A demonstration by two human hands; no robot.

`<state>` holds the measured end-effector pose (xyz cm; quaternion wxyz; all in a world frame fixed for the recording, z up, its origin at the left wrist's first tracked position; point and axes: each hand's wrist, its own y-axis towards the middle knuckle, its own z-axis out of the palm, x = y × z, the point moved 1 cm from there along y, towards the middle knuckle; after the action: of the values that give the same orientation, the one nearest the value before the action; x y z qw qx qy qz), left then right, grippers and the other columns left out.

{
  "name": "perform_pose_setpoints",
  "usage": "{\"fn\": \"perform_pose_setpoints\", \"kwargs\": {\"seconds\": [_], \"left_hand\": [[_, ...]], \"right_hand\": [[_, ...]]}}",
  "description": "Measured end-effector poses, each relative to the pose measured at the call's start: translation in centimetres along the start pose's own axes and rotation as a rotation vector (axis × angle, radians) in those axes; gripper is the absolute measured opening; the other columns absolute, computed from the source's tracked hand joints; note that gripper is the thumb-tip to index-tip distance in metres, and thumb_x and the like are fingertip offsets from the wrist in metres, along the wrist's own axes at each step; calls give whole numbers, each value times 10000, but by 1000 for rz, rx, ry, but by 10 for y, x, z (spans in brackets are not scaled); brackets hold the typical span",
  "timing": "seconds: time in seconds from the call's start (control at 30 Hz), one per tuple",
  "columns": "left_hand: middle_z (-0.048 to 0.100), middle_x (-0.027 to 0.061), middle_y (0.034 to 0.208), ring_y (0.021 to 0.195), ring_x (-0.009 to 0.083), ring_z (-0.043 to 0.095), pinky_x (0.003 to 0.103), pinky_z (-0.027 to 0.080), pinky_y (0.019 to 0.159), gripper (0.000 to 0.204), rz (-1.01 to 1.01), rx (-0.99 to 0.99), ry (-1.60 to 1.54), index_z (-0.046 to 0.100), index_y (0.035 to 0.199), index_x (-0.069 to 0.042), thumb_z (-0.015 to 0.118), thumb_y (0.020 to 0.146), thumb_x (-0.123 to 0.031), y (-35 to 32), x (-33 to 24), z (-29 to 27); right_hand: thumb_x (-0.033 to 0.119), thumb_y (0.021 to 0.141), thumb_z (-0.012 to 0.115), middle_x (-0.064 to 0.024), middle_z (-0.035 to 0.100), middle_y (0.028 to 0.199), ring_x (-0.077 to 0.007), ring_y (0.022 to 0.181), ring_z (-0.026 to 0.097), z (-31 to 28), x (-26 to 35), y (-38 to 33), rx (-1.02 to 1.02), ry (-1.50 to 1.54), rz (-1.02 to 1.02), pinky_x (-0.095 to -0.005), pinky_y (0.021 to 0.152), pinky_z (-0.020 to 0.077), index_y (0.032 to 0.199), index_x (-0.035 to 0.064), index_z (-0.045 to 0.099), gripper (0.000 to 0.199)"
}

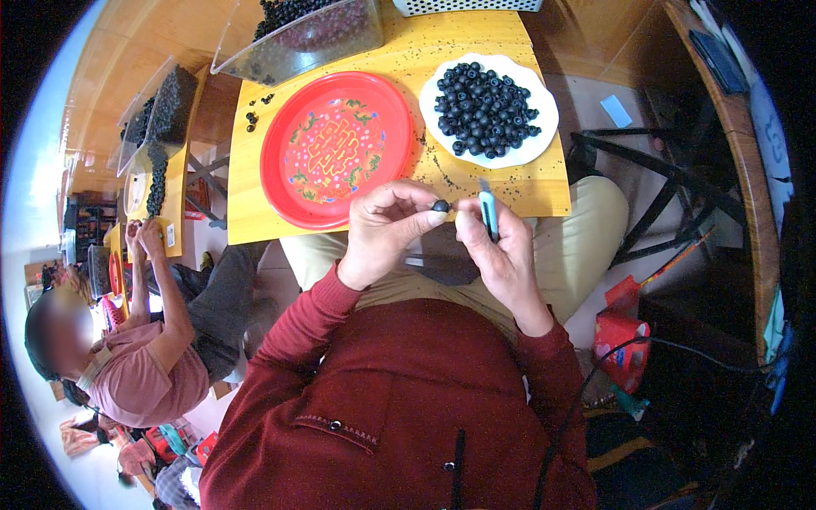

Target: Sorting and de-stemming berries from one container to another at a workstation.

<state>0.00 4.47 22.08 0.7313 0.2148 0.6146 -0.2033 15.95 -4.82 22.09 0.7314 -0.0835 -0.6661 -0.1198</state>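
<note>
Left hand (378, 234) pinches a dark bead (440, 206) just left of the right hand (503, 255), which grips a pale-blue tool (488, 211) pointing tableward.

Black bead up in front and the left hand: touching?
Touching. The head view shows it: the left hand pinches the black bead at its fingertips, no gap between.
</note>
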Motion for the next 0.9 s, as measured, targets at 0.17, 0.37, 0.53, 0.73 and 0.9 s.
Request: {"fn": "perform_pose_setpoints", "kwargs": {"seconds": [0.17, 0.37, 0.53, 0.73, 0.9], "left_hand": [[695, 56, 959, 867, 96, 657, 237, 545, 782, 218, 20, -3, -81, 651, 1015, -1, 731, 825, 71, 0, 0, 2], [693, 59, 960, 867, 105, 661, 238, 548, 783, 219, 14, 13, -127, 641, 1021, 0, 723, 831, 72, -1, -4, 4], [691, 62, 972, 868, 107, 659, 239, 547, 779, 212, 40, 36, -102, 639, 1018, 1, 724, 835, 63, -2, -5, 4], [681, 63, 978, 857, 105, 648, 241, 539, 780, 193, 57, 47, -36, 641, 988, -6, 732, 829, 57, -4, -8, 4], [669, 125, 962, 843, 151, 644, 266, 539, 769, 273, 141, 50, -136, 523, 924, -37, 746, 809, 71, -6, -18, 14]], "right_hand": [[289, 992, 581, -108, 638, 786, -213, 681, 638, -8, 11, -1, -3, -315, -170, -334, 610, 491, 1118, 0, 628, 318], [266, 970, 602, -162, 654, 813, -315, 713, 664, -12, 20, -8, -6, -514, -313, -402, 628, 511, 1101, -1, 652, 302], [229, 947, 630, -155, 647, 792, -313, 693, 659, -15, 18, -12, -25, -554, -335, -410, 605, 503, 1088, 3, 671, 270], [217, 930, 653, -158, 651, 799, -310, 683, 660, -19, 22, -14, 0, -555, -309, -402, 596, 505, 1091, 0, 678, 271], [188, 921, 662, -166, 662, 822, -310, 714, 666, -22, 25, -15, 33, -452, -363, -390, 614, 509, 1093, -1, 682, 256]]}}
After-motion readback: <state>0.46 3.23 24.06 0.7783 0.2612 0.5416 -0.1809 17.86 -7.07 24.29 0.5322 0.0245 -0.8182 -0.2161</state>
